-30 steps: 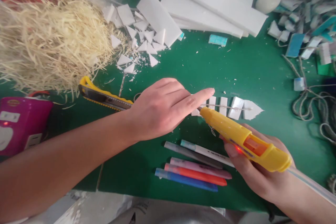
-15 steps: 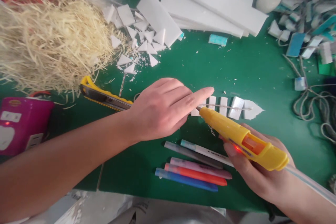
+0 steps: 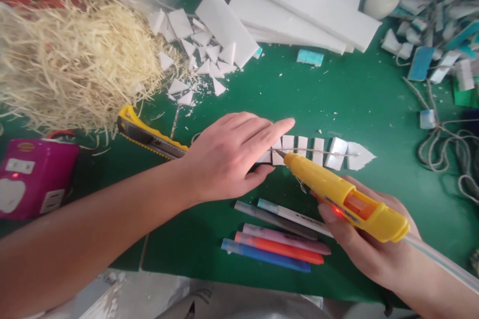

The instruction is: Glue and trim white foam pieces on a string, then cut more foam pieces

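Right hand (image 3: 359, 239) gripped the yellow plastic glue gun (image 3: 344, 197), fingers wrapped tight around the body, red lamp lit. Its nozzle tip touched the row of small white foam squares (image 3: 318, 150) lying mid-counter, strung along a thin tan string (image 3: 329, 152), at the row's left end.

Left hand (image 3: 228, 157) lay flat over the left end of the row, fingers pressed together and extended, forefinger reaching right beside the nozzle; whether it pressed the string down I could not tell.

Judgement: the foam pieces look featherlight, stiff yet crumbly, easily dented or shifted; best held by pressing flat from above, away from the hot tip. The string looks limp and would drag the squares if pulled.

Green counter (image 3: 337, 99) also carried a yellow utility knife (image 3: 149, 134) just left of the hand, coloured markers (image 3: 277, 244) near, white foam sheets (image 3: 299, 5) far, a straw-coloured shredded heap (image 3: 75, 55) far left.
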The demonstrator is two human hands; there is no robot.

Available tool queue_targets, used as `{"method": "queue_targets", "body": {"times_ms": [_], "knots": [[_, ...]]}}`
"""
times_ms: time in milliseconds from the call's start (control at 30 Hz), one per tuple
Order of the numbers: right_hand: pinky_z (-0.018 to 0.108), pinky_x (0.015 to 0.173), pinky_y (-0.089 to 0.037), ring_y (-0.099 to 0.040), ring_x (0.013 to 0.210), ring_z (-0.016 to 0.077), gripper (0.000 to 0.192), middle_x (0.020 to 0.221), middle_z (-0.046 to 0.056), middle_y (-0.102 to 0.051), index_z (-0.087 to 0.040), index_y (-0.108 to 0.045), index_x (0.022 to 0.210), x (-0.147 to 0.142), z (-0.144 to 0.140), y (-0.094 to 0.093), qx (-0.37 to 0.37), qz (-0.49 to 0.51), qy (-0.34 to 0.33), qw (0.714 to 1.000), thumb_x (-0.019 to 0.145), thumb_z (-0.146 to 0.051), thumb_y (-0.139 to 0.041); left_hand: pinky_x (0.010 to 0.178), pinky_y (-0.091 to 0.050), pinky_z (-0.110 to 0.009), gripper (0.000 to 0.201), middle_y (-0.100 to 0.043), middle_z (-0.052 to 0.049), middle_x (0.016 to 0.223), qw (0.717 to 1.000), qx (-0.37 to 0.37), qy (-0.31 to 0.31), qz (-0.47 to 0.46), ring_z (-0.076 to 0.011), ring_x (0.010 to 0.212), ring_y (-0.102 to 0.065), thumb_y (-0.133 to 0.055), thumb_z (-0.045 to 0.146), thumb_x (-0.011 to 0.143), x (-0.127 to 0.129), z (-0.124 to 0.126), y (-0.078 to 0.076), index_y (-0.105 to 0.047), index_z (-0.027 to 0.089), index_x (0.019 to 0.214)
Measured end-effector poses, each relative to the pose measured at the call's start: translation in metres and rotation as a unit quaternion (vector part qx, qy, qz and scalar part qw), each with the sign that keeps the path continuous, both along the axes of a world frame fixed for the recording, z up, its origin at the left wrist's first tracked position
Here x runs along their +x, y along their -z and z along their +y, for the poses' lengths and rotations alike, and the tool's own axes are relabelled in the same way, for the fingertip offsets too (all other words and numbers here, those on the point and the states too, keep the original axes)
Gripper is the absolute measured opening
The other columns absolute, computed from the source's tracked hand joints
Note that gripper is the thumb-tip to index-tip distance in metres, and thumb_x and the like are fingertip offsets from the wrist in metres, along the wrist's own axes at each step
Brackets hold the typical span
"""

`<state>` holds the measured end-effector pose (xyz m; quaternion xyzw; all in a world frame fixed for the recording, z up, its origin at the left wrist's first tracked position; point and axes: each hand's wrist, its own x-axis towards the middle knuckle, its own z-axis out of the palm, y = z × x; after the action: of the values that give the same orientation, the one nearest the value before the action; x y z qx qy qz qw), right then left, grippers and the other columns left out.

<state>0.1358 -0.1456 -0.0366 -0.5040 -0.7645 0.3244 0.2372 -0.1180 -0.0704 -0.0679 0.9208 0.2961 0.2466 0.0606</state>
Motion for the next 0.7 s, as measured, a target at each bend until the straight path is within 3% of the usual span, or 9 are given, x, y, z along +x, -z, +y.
{"method": "queue_targets", "body": {"times_ms": [133,267,433,567,700], "knots": [[0.026,0.051,-0.044,-0.056,0.053,0.0101,0.008,0.072,-0.005,-0.062,-0.027,-0.058,0.093,-0.003,-0.002,-0.001,-0.011,-0.001,0.020,1.000,0.101,-0.029,-0.058,0.092,-0.058,-0.041,0.052,-0.074,-0.015,0.117,1.000,0.001,-0.001,-0.006,-0.0262,0.105,-0.069,-0.061,0.023,0.099,0.002,0.001,0.002,-0.047,0.002,0.144],[0.028,0.052,-0.046,-0.063,0.057,0.0126,0.007,0.074,-0.002,-0.066,-0.026,-0.060,0.094,-0.002,-0.002,-0.002,-0.023,-0.006,0.027,0.999,0.100,-0.029,-0.058,0.091,-0.058,-0.040,0.050,-0.074,-0.013,0.116,1.000,0.003,-0.001,0.006,-0.0253,0.105,-0.069,-0.058,0.021,0.100,0.003,0.002,0.004,-0.045,0.005,0.145],[0.026,0.050,-0.053,-0.072,0.065,0.0164,0.003,0.079,0.001,-0.071,-0.025,-0.059,0.094,0.004,0.002,-0.006,0.003,-0.009,-0.023,1.000,0.098,-0.024,-0.058,0.092,-0.058,-0.040,0.050,-0.073,-0.014,0.119,1.000,0.010,0.004,0.002,-0.0259,0.105,-0.069,-0.059,0.022,0.100,0.003,0.003,0.005,-0.046,0.004,0.144],[0.025,0.051,-0.052,-0.069,0.061,0.0147,0.004,0.077,-0.002,-0.068,-0.027,-0.059,0.096,0.003,0.003,-0.004,0.006,-0.002,-0.021,1.000,0.096,-0.022,-0.060,0.094,-0.057,-0.040,0.051,-0.073,-0.014,0.122,1.000,-0.023,-0.003,-0.018,-0.0255,0.109,-0.069,-0.060,0.028,0.101,-0.001,0.003,0.001,-0.046,0.007,0.146],[0.026,0.050,-0.047,-0.063,0.056,0.0128,0.003,0.074,-0.003,-0.064,-0.027,-0.059,0.098,0.000,0.001,0.001,-0.003,0.017,-0.011,1.000,0.098,-0.023,-0.059,0.091,-0.056,-0.036,0.046,-0.075,-0.006,0.104,0.998,-0.020,-0.024,-0.046,-0.0205,0.096,-0.070,-0.059,0.017,0.099,-0.010,0.003,-0.006,-0.050,0.013,0.144]]}}
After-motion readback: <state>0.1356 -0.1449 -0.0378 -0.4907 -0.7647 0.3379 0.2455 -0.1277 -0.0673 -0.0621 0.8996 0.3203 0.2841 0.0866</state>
